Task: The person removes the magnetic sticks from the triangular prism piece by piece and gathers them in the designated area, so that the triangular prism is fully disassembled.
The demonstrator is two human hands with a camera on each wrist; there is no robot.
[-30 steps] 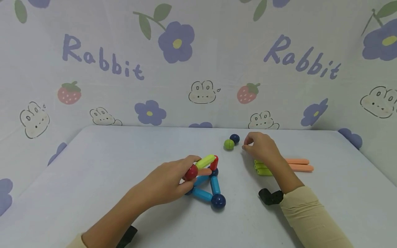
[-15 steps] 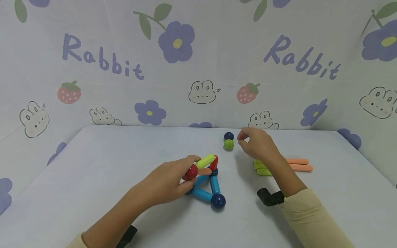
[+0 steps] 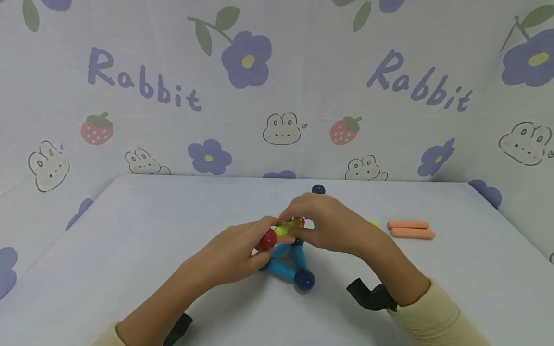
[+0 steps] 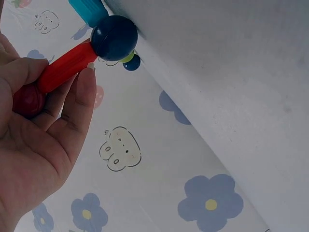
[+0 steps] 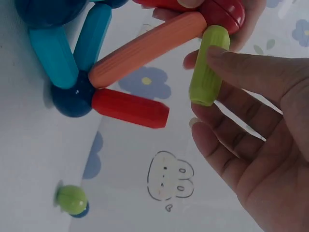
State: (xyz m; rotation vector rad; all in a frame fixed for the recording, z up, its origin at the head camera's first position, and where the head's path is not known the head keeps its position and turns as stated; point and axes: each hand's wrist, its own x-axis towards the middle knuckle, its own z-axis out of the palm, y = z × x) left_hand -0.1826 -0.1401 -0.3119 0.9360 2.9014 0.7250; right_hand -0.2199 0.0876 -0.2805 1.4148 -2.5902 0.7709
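Observation:
My left hand [image 3: 229, 254] grips a red ball [image 3: 267, 240] at the top of a structure of rods and balls. Blue rods [image 3: 282, 270] and dark blue balls [image 3: 304, 280] form its triangular base on the table. From the red ball an orange rod [image 5: 147, 50] slants down to a base ball, and a red rod [image 4: 67, 65] leads to another. A second red rod [image 5: 131, 108] sticks out from a base ball, its far end free. My right hand [image 3: 333, 223] pinches a lime green rod [image 5: 210, 67], whose one end meets the red ball.
Beyond the right hand lie a dark blue ball [image 3: 318, 189] and a green ball [image 5: 71, 199], the latter hidden in the head view. Two orange rods [image 3: 411, 233] lie on the right, beside green rods mostly covered by the right arm. Patterned cloth [image 3: 277, 96] backs the table.
The loose dark blue ball first shifted left beside the green one. My right hand then left the loose balls, came nearer and left, and now pinches the lime green rod. My left hand stays put.

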